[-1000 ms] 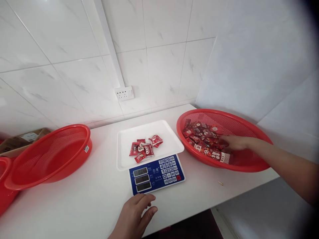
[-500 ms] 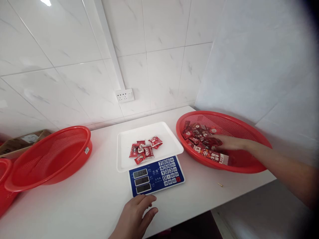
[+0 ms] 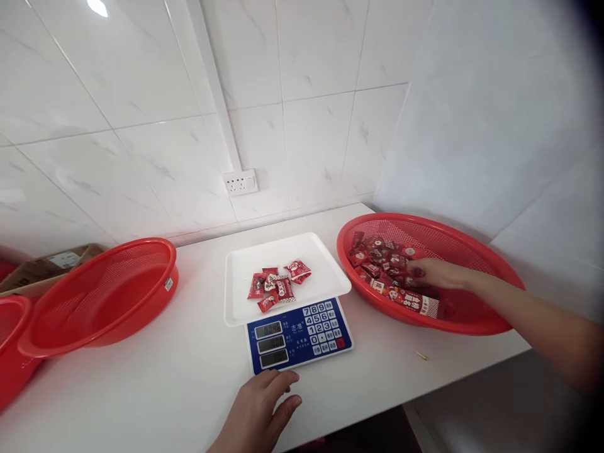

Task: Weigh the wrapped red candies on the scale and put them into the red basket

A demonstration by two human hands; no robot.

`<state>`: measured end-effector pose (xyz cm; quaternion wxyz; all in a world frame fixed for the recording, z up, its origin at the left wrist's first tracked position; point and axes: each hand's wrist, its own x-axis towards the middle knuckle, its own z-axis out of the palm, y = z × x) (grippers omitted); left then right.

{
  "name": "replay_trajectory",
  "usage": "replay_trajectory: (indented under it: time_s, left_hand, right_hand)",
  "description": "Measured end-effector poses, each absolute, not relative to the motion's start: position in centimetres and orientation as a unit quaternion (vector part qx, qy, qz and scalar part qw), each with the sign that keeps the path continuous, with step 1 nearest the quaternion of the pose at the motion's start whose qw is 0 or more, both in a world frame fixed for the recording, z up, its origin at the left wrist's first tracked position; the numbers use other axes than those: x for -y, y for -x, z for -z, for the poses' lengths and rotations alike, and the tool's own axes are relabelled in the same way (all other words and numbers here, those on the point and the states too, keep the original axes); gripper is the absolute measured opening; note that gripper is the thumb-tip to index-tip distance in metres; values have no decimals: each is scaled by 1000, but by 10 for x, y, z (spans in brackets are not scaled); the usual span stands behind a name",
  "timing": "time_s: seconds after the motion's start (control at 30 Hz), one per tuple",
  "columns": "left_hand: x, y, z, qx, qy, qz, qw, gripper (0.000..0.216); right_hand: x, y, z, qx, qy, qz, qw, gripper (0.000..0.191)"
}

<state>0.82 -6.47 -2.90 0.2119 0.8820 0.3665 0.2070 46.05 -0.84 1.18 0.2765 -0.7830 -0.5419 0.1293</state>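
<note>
My right hand point(image 3: 436, 274) reaches into the red mesh basket point(image 3: 476, 242) on the right, its fingers curled in at the small wrapped snack packets point(image 3: 377, 255). Whatever is between those fingertips is hidden. My left hand point(image 3: 259, 406) rests open at the front edge of the digital scale point(image 3: 297, 336), thumb apart from the fingers, nothing in it. On the scale's white tray point(image 3: 240, 264) lie several red snack packets point(image 3: 276, 289). Digits show on its displays, too faint to read surely. A longer red and white packet point(image 3: 410, 302) lies at the basket's near side.
At the left stands a second red basket point(image 3: 108, 327), with part of another red basket point(image 3: 14, 321) beside it. Behind them is a cardboard box point(image 3: 61, 261). A small gold-coloured strip point(image 3: 422, 356) lies near the table's front edge. A wall socket point(image 3: 240, 182) is behind the scale.
The view has shifted slightly. In the basket, my right hand's fingers have curled in more among the packets. My left hand stays at the scale's front edge, and the packets on the tray look unchanged.
</note>
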Motion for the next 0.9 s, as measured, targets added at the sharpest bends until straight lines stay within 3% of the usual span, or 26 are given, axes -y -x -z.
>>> replay_trajectory:
  time_s: [0.17, 0.3, 0.43, 0.57, 0.67, 0.9]
  left_hand:
    - [61, -5, 34, -342, -894, -221, 187, 22]
    - [58, -5, 33, -348, -900, -190, 180, 19]
    - [61, -7, 30, -350, -899, -189, 181, 19]
    - [67, -6, 25, -355, -896, -176, 199, 22]
    - [70, 0, 24, -371, -890, -170, 202, 22]
    - [71, 11, 28, -395, -880, -163, 208, 23]
  right_hand:
    - [0, -478, -30, 568, 785, -161, 187, 25]
    - [-15, -465, -58, 554, 795, -127, 211, 9]
    - [-19, -390, -80, 631, 706, -176, 270, 25]
    - [-20, -303, -85, 711, 609, -273, 220, 23]
    - [-25, -271, -82, 759, 577, -232, 193, 25]
    - [-20, -271, -80, 746, 594, -198, 229, 38]
